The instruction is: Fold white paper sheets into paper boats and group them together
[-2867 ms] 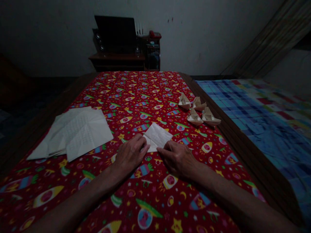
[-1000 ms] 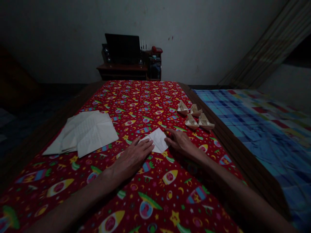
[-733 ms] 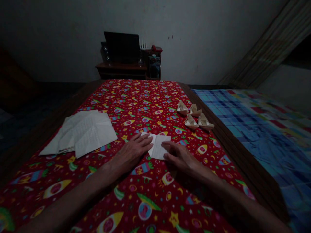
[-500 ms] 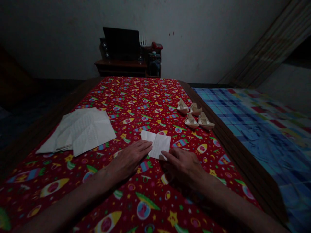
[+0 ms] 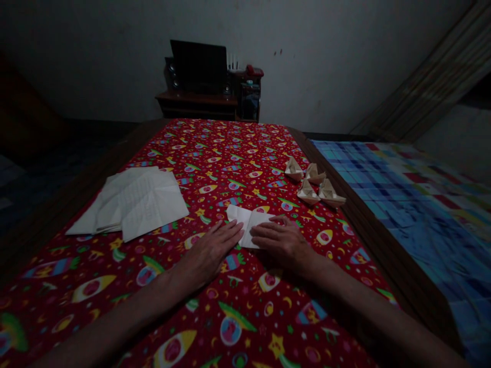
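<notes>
One folded sheet (image 5: 247, 225): flat on red printed cloth (image 5: 245, 286), under both hands.
Left hand (image 5: 215, 249): fingers laid flat on sheet's left part, grip wide, nothing pinched.
Right hand (image 5: 287, 246): fingers over right part, thumb hidden; can't tell from here if grip pinches.
Crease (image 5: 250, 221): could set crooked if hands press unevenly or sheet slips.
Four folded paper shapes (image 5: 308, 195): beyond right hand, hollow-looking; contents, if any, too dim to tell.
Paper pile (image 5: 143, 202): fanned, left, well apart from sheet.

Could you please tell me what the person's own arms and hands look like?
The left forearm and right forearm are bare, with no sleeves in view. The left hand and right hand are ungloved; no watch, bracelet or ring can be made out in the dim light.
</notes>
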A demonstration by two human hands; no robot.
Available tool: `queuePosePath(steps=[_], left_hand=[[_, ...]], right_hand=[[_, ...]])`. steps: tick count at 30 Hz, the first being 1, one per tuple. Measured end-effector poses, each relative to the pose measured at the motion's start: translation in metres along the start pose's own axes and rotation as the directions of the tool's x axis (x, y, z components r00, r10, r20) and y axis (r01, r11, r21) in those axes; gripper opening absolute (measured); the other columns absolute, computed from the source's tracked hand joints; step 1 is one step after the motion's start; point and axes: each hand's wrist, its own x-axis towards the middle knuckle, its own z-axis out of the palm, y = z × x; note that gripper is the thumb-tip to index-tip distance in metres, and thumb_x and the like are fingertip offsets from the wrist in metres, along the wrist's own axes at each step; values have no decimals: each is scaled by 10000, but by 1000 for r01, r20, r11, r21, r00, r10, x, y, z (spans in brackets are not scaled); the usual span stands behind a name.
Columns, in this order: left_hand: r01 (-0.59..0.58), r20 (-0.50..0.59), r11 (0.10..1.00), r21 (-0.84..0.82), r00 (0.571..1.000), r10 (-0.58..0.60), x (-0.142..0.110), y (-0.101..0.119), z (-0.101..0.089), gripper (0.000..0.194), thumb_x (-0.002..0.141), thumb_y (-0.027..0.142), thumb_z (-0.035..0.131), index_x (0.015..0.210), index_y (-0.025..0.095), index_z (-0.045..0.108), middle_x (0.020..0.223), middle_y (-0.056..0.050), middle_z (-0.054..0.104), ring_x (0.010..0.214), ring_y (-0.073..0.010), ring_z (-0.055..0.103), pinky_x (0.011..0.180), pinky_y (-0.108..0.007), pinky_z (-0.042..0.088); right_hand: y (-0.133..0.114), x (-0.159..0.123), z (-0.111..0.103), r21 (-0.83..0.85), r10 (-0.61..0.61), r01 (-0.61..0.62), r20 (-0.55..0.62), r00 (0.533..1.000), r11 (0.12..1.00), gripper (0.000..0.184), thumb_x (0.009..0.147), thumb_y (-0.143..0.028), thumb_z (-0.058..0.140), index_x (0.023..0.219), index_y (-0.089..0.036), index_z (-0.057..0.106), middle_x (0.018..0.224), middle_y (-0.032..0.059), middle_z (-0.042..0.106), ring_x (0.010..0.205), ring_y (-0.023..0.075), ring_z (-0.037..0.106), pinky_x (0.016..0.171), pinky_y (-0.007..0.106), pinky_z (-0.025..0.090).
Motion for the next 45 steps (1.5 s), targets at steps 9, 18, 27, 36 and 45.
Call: queuePosePath(steps=[9,18,27,36,45], left_hand=[[73,24,994,83,997,-75,3,9,-6,701,662,-61,376,1339,121,387,1428,-105,394,1347,-207,298,1106,-467,254],[76,-12,993,95,997,-76,4,11,-7,639,706,-55,364,1313,135,421,1406,-100,427,1332,-208,328,1083,-465,296],[63,-40,996,65,997,-60,3,11,-3,582,777,-26,361,1336,136,392,1427,-111,392,1343,-226,300,1078,-498,296],[71,-31,995,65,997,-69,4,13,-3,547,775,-35,362,1302,102,424,1392,-128,438,1318,-240,340,1053,-492,335],[33,-71,999,-22,997,-35,0,21,2,617,777,-31,344,1368,145,328,1417,-78,412,1318,-203,326,1060,-437,349]], right_hand=[[18,9,2,531,126,-120,26,992,839,193,890,-237,508,894,-185,694,885,66,711,880,153,637,780,263,485],[14,16,22,496,514,-472,60,856,729,210,853,-325,563,768,-161,662,719,25,652,632,117,575,569,202,413],[4,26,21,41,475,-473,-56,878,880,262,892,-350,501,715,-179,589,701,19,564,618,120,491,556,233,306],[-1,24,26,-183,457,-464,-82,886,866,239,903,-350,478,753,-189,572,738,24,538,634,133,455,547,261,243],[1,26,26,-167,457,-458,-48,888,873,204,905,-308,474,759,-185,547,757,25,532,650,137,439,556,264,256]])
